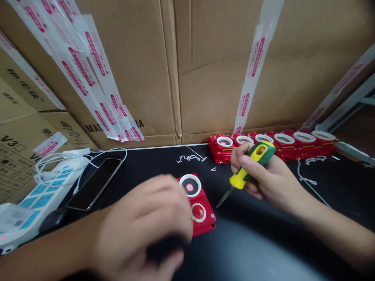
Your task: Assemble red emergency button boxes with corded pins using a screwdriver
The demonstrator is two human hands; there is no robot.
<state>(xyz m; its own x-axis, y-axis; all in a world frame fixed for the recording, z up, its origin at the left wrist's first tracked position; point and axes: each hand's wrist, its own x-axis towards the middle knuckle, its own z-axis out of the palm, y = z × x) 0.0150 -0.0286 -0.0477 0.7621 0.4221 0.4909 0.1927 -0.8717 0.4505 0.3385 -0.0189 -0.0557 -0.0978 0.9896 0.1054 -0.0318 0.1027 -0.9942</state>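
My right hand (260,171) is wrapped round a yellow and green screwdriver (241,174), whose shaft slants down to the left. The tip hangs just right of a red alarm-like unit (206,203) on the black table. That unit carries a white-ringed dark disc with a red and white emblem, and a red dome in a white ring. My left hand (146,222) is in front of the unit's left side and hides part of it. Motion blurs this hand; its fingers are bent, the fingertips are hidden, and whether it grips anything does not show.
A row of several red units (284,144) stands at the back right against a large cardboard box (202,78). Screws (213,169) and white cord (189,158) lie mid-table. A phone (95,183) and a power strip (49,191) with tangled cables are at the left.
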